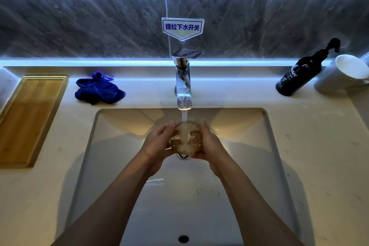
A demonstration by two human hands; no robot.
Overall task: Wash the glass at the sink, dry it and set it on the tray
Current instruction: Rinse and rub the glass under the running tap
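Both hands make the grip: left hand [159,142] and right hand [207,143] cupped on opposite sides of the glass [184,139], pressed against its wall, mouth tipped up toward the faucet [183,80]. Water stream lands inside the glass, which sits mid-sink [119,185] above the drain. Step looks like the rinse, so early in the task. Key relation for next move: blue cloth [98,89] lies far-left on the bench [309,146], wooden tray [30,118] further left still. Left hand is nearer to both, so I'd guess right hand keeps the glass while left reaches for the cloth. Wet glass, slip risk.
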